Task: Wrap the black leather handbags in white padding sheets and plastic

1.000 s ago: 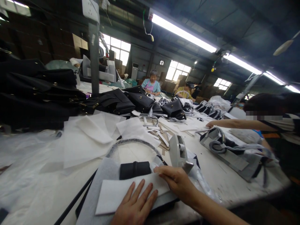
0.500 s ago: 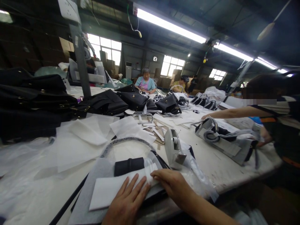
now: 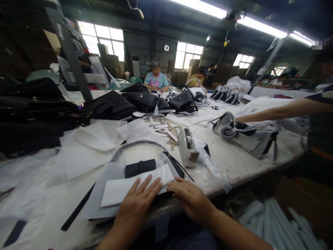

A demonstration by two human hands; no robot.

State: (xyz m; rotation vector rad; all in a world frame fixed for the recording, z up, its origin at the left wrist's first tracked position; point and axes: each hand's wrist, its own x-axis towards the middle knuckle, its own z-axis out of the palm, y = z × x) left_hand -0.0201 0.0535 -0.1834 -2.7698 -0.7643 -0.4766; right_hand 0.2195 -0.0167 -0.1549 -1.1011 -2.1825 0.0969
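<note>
My left hand (image 3: 142,198) lies flat with fingers spread on a folded white foam sheet (image 3: 117,191). Over the sheet's right end rests my right hand (image 3: 194,199), fingers stretched out and held close together. Beneath the sheet is pale wrapping paper (image 3: 95,205) on a black bag, mostly hidden. Just beyond the sheet sits a black rolled piece (image 3: 139,168) with a band around it. A wrapped handle (image 3: 137,143) arches behind it. A black strap (image 3: 78,208) sticks out at the left.
A tape dispenser (image 3: 186,149) stands beyond my right hand. Black bags (image 3: 109,107) are piled at the back left, near loose white sheets (image 3: 85,146). At right, a co-worker's arm (image 3: 275,113) reaches to a wrapped bag (image 3: 244,137). White rolls (image 3: 273,222) lie below the table edge.
The right fingers, bent at the foam sheet's end before, now lie straighter over it. The sheet's right end looks flatter. The view has shifted, and the co-worker at right has moved back.
</note>
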